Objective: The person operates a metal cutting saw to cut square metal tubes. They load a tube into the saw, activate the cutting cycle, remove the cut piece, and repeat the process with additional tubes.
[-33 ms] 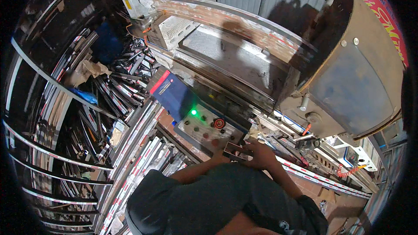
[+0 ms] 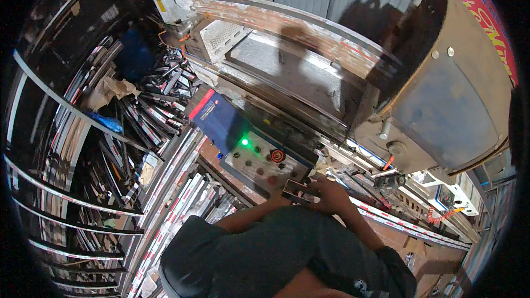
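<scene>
Below the dark shirt's collar, the right hand (image 2: 333, 196) grips the right end of a small rectangular frame (image 2: 296, 197); the left hand (image 2: 277, 199) is at its left end, partly hidden, so whether it is closed I cannot tell. The frame is just beside the near edge of a control panel (image 2: 251, 171) with a lit green lamp (image 2: 245, 142) and a red knob (image 2: 276, 155). Beyond lie a machine bed (image 2: 265, 55) and, to the right, a rounded housing (image 2: 441, 105).
</scene>
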Available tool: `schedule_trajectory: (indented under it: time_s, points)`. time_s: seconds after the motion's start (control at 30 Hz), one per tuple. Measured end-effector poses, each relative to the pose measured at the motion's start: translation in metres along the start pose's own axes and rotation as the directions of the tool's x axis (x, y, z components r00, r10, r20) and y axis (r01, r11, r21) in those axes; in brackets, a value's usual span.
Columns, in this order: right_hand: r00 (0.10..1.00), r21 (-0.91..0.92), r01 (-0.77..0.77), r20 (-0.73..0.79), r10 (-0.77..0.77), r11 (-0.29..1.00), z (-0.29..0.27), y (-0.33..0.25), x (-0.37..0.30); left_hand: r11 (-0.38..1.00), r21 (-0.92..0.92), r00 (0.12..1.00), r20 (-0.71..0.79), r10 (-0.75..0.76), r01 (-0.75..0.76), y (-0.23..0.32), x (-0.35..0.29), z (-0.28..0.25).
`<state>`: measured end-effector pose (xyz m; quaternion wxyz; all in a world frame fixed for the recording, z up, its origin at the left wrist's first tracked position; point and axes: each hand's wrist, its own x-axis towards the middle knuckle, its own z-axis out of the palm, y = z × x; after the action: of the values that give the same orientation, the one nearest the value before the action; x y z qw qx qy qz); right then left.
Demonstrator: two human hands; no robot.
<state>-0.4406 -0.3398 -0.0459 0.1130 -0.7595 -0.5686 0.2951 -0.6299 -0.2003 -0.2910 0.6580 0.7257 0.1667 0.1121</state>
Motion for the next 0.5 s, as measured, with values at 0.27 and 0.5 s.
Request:
schedule_trajectory:
  time_s: [0.27, 0.5]
  points:
    - [0.997, 0.004, 0.061, 0.039, -0.061, 0.998, -0.025, -0.008, 0.014, 0.974, -0.204, 0.993, -0.084, 0.079, -0.094, -0.021, 0.028, 0.006]
    - [0.998, -0.028, 0.067, -0.009, -0.068, 0.997, -0.014, 0.008, 0.014, 0.977, -0.001, 0.976, -0.037, 0.213, -0.214, -0.003, 0.024, 0.005]
